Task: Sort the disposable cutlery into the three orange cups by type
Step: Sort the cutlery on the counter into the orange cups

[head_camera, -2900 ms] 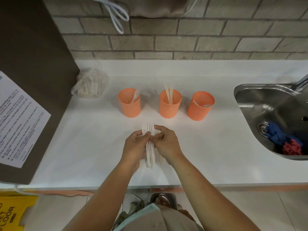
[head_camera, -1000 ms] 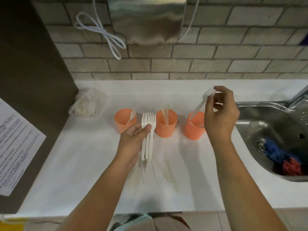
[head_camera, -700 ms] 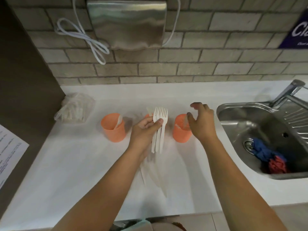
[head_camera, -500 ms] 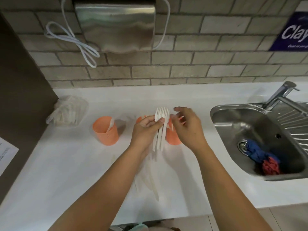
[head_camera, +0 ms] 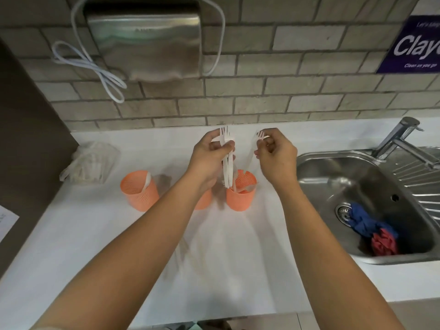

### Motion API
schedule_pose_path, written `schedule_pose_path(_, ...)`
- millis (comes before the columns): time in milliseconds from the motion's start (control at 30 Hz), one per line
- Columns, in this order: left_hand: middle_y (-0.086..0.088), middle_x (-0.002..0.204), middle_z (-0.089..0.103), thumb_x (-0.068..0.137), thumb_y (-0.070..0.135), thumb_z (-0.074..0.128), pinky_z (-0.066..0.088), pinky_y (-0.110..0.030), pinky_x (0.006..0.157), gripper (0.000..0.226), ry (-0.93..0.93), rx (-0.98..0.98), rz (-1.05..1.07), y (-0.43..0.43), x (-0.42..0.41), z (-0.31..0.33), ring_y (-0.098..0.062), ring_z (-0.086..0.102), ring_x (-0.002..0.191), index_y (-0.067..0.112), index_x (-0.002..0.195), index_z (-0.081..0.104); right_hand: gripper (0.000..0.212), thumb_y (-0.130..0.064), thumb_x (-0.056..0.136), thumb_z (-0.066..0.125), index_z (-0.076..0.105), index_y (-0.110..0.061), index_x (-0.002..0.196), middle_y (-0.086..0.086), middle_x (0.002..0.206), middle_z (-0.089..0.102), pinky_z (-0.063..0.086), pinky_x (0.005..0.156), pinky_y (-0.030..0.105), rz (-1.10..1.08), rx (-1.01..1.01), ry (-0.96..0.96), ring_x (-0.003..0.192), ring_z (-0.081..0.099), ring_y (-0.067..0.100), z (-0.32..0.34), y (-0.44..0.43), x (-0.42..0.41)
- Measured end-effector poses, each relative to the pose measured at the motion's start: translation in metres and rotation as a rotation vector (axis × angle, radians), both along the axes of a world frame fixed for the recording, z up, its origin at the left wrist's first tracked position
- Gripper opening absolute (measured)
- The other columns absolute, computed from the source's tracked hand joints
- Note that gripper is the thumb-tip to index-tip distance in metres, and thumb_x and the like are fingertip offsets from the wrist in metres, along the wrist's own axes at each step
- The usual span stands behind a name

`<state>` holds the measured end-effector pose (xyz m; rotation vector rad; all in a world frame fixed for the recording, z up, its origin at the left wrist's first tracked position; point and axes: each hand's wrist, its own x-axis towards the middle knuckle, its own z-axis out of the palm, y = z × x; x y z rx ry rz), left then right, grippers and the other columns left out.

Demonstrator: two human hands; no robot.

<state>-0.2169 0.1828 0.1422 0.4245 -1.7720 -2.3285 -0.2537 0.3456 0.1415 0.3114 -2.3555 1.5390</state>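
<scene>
Left hand point(head_camera: 209, 156) clasped a bundle of white plastic forks point(head_camera: 227, 164) above the rightmost orange perforated plastic cup point(head_camera: 240, 200). Right hand point(head_camera: 273, 154) pinched a single white plastic fork point(head_camera: 261, 135); it hung above that cup.

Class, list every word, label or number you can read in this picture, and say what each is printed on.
"Clay", cut off by the picture's edge: purple sign.
"Clean as you go": same sign, lower line.
Sign's top line: too blurred to read.
Hand dryer mark: too faint to read.
Paper at the left edge: print too small to read.
</scene>
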Motion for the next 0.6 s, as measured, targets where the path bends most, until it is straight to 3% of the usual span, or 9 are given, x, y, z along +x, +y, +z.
schedule_pose_path(67, -0.01, 0.092, 0.069, 0.094, 0.004, 0.073, 0.061, -0.051, 0.093, 0.029, 0.006, -0.064, -0.016, 0.005, -0.009, 0.0, -0.026, 0.069, 0.084, 0.023, 0.116, 0.066, 0.024, -0.003, 0.095, 0.055, 0.069, -0.017, 0.109, -0.002, 0.08, 0.07, 0.055, 0.08, 0.037, 0.05, 0.144, -0.049, 0.076, 0.068, 0.021, -0.008, 0.0, -0.003)
schedule_pose_path(133, -0.013, 0.1, 0.074, 0.091, 0.014, 0.078, 0.06, -0.055, 0.094, 0.029, -0.024, -0.161, -0.044, 0.009, -0.015, -0.005, -0.029, 0.073, 0.088, 0.02, 0.117, 0.069, 0.03, -0.006, 0.091, 0.059, 0.07, -0.016, 0.118, 0.004, 0.105, 0.07, 0.051, 0.094, 0.039, 0.084, 0.28, -0.054, 0.096, 0.065, 0.021, -0.017, 0.0, -0.002)
schedule_pose_path(200, -0.012, 0.104, 0.077, 0.085, 0.021, 0.081, 0.059, -0.055, 0.094, 0.029, -0.068, -0.238, -0.087, 0.013, -0.017, -0.012, -0.034, 0.075, 0.096, 0.02, 0.113, 0.072, 0.034, -0.014, 0.088, 0.065, 0.07, -0.018, 0.122, 0.003, 0.12, 0.066, 0.047, 0.102, 0.041, 0.088, 0.241, -0.003, 0.112, 0.061, 0.022, -0.02, 0.001, 0.0)
schedule_pose_path(300, -0.012, 0.098, 0.079, 0.086, 0.008, 0.078, 0.062, -0.043, 0.086, 0.022, -0.072, -0.282, -0.103, 0.017, -0.021, -0.021, -0.028, 0.077, 0.089, 0.012, 0.107, 0.073, 0.026, -0.018, 0.094, 0.066, 0.071, -0.021, 0.119, -0.009, 0.113, 0.067, 0.052, 0.087, 0.027, 0.187, 0.078, -0.051, 0.101, 0.063, 0.009, -0.014, 0.004, 0.001)
schedule_pose_path(367, -0.011, 0.094, 0.079, 0.085, 0.005, 0.081, 0.061, -0.034, 0.078, 0.023, -0.084, -0.32, -0.107, 0.019, -0.022, -0.023, -0.019, 0.076, 0.08, 0.003, 0.107, 0.073, 0.016, -0.014, 0.095, 0.064, 0.073, -0.02, 0.107, -0.013, 0.101, 0.071, 0.056, 0.08, 0.028, 0.222, 0.083, -0.04, 0.09, 0.067, 0.005, -0.015, 0.007, -0.004)
schedule_pose_path(533, -0.009, 0.09, 0.08, 0.078, 0.02, 0.088, 0.06, -0.05, 0.096, 0.018, -0.109, -0.423, -0.093, 0.012, -0.031, -0.031, -0.029, 0.077, 0.09, 0.013, 0.092, 0.08, 0.01, -0.011, 0.097, 0.062, 0.069, -0.017, 0.093, -0.005, 0.075, 0.07, 0.059, 0.072, 0.04, 0.105, 0.02, -0.081, 0.069, 0.071, 0.019, -0.027, 0.016, -0.016)
schedule_pose_path(600, -0.003, 0.085, 0.08, 0.081, 0.018, 0.087, 0.062, -0.042, 0.092, 0.009, -0.099, -0.509, -0.046, 0.01, -0.032, -0.033, -0.026, 0.077, 0.086, 0.019, 0.084, 0.078, 0.01, -0.011, 0.097, 0.061, 0.067, -0.016, 0.093, 0.0, 0.074, 0.071, 0.06, 0.071, 0.04, 0.075, 0.012, -0.113, 0.069, 0.072, 0.02, -0.034, 0.019, -0.019)
